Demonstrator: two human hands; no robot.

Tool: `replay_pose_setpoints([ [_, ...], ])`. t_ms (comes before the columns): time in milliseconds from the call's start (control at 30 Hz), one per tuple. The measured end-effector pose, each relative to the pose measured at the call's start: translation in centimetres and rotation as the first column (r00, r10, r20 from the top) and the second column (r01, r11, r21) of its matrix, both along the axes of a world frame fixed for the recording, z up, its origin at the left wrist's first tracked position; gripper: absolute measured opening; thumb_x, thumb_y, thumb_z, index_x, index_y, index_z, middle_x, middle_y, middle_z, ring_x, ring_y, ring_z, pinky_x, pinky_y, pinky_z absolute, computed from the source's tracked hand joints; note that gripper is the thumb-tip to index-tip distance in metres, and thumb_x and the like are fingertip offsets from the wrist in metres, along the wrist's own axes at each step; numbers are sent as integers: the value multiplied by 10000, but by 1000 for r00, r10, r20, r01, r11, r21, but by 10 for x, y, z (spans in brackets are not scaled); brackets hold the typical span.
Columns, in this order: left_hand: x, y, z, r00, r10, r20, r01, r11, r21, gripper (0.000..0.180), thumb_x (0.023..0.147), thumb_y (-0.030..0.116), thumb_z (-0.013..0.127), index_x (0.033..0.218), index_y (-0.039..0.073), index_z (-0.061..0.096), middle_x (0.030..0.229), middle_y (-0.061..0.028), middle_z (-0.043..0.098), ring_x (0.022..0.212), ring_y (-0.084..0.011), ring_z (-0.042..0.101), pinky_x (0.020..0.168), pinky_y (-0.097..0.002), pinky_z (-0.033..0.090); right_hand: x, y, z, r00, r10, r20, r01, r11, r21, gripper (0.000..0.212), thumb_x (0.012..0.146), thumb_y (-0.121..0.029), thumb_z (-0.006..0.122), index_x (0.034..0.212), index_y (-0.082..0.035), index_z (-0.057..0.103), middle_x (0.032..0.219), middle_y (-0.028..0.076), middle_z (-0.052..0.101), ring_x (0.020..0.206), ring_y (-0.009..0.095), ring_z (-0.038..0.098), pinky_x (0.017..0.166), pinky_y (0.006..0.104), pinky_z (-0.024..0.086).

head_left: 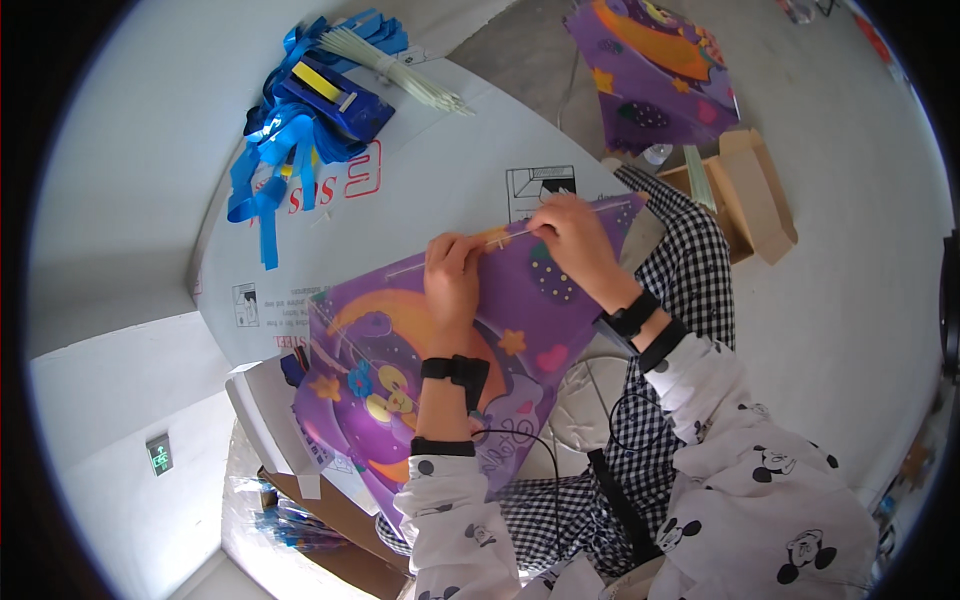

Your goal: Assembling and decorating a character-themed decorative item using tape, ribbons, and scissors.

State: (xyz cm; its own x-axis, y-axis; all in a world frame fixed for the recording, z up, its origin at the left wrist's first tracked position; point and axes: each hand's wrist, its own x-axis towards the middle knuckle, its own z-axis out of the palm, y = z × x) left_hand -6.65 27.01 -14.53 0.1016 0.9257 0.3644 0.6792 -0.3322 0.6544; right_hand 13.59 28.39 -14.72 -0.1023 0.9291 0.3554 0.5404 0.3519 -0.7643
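A purple kite (540, 372) printed with an orange moon, a yellow animal and stars lies over the near side of the white-topped table and my lap. Along its far edge runs a thin white rod (512, 236). My left hand (452, 285) presses on this edge near the middle, its fingers closed on the rod. Farther right, my right hand (577, 242) pinches the same rod by the kite's right part. Fingertips of both hands are partly hidden. Another thin rod (345, 338) crosses the kite's left part.
Blue ribbon strips (290, 140), a blue tape dispenser (352, 112) and a bundle of pale rods (395, 70) lie at the table's far left. A white box (268, 415) sits at the left edge. Another purple kite (665, 90) and an open cardboard box (765, 195) are at right.
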Motion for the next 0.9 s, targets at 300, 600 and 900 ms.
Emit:
replay_pose_setpoints([
  [300,-106,-27,8,910,402,-103,-405,914,-14,109,776,-57,685,854,19,694,944,-119,631,927,-298,596,807,-372,490,90,-12,4,966,-258,24,259,963,-74,86,761,48,674,826,-7,666,841,107,643,768,270,633,688,335,495],
  [600,-18,-44,-4,961,164,-222,-188,978,-94,596,935,206,611,1462,46,383,1512,-188,366,1408,-368,327,1154,-467,289,20,22,53,998,-28,-52,28,1000,-2,259,788,-3,673,1040,-19,615,989,157,626,1003,343,597,895,423,465],
  [900,-69,-59,-1,825,282,-490,-369,925,-88,603,975,333,527,1466,25,362,1533,-182,342,1435,-351,287,1179,-478,221,-148,231,88,973,171,156,-157,983,-95,456,898,-382,663,1145,-1,623,1175,204,633,1088,347,606,925,402,474],
])
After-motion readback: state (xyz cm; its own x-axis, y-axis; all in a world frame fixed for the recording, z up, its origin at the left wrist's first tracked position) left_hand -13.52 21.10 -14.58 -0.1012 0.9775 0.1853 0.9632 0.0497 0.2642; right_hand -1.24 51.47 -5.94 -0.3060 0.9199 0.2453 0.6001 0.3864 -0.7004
